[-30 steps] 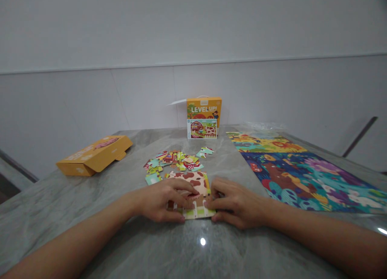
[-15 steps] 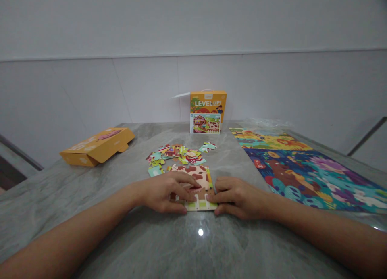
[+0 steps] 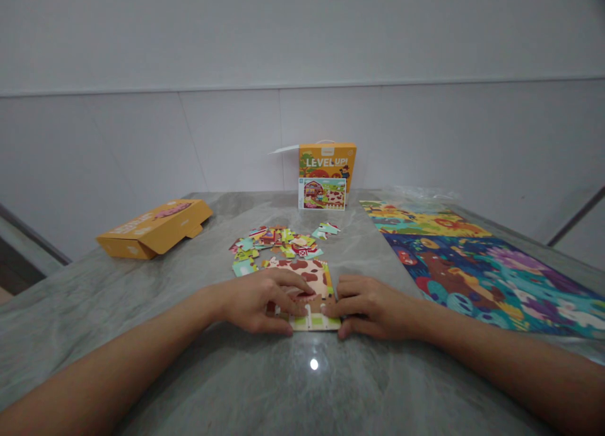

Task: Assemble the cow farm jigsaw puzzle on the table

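A joined section of jigsaw puzzle (image 3: pixel 316 272), with brown cow patches and a white fence on green, lies flat on the table in front of me. Across its left part rests my left hand (image 3: pixel 258 300), its fingers stretched out over the pieces and its thumb by the lower edge. At the lower right corner, my right hand (image 3: pixel 371 307) has curled fingers, with index finger and thumb closed on a corner puzzle piece (image 3: pixel 326 322). Both hands partly cover the section. Loose puzzle pieces (image 3: pixel 269 237) lie heaped just beyond it.
A small picture card (image 3: pixel 324 194) leans against an upright orange box (image 3: pixel 331 155) at the back. On the left lies another orange box (image 3: pixel 155 228). Two colourful picture sheets (image 3: pixel 472 278) cover the right side, with clear plastic wrap (image 3: pixel 420 193) behind them.
My right thumb has shifted slightly at the puzzle's lower right corner. My left hand and the pieces look unmoved; the view has shifted very slightly.
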A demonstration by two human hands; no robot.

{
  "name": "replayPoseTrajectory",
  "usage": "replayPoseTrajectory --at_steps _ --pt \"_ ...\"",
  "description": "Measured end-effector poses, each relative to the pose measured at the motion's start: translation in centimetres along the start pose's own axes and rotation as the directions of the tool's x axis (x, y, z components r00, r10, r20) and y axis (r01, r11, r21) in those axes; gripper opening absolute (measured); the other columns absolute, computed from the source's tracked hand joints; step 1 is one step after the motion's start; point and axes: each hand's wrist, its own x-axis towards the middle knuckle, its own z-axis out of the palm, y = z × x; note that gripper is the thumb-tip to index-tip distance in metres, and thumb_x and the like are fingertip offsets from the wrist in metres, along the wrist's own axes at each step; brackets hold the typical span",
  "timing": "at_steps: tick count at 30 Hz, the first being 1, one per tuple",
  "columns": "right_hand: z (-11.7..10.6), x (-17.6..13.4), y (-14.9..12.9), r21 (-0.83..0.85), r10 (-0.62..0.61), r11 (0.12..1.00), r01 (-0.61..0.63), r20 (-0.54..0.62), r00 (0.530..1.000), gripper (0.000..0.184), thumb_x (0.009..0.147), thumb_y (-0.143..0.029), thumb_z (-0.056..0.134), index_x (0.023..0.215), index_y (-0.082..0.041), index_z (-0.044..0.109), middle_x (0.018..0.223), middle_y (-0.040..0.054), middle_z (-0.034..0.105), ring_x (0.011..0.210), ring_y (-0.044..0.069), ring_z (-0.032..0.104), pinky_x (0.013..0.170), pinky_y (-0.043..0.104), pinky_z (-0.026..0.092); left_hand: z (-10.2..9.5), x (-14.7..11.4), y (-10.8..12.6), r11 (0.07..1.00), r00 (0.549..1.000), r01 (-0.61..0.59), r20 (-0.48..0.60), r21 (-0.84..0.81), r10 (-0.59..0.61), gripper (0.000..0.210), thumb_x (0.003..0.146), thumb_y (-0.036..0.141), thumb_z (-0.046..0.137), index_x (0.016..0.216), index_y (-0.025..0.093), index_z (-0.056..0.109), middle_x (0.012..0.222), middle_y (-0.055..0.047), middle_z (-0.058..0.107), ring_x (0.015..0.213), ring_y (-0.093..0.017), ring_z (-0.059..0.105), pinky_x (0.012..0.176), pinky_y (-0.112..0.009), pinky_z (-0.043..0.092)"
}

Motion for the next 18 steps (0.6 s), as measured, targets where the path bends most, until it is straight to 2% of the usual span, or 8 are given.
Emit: replayPoseTrajectory --at_steps 13,18 --pt "-0.24 0.12 0.03 -0.053 0.014 0.998 -0.014 0.003 1.000 0.033 0.095 -0.044 0.059 0.115 -0.019 0.070 0.091 0.0059 0.065 0.085 0.017 0.057 0.073 0.029 0.042 -0.18 0.12 0.20 1.000 1.000 0.004 -0.002 -0.007 -0.004 0.027 0.086 0.031 0.071 0.111 0.022 0.074 0.137 -0.012 0.061 0.129 -0.029 0.054 0.110 -0.048 0.043" --pt "-0.23 0.01 0.03 -0.048 0.047 0.998 -0.045 0.035 0.998 0.032 0.095 -0.043 0.060 0.117 -0.021 0.069 0.094 0.0059 0.066 0.088 0.017 0.058 0.077 0.030 0.043 -0.19 0.12 0.25 1.000 1.000 0.012 0.001 -0.002 -0.012 0.028 0.086 0.031 0.071 0.112 0.022 0.074 0.136 -0.012 0.061 0.128 -0.029 0.054 0.110 -0.047 0.043"
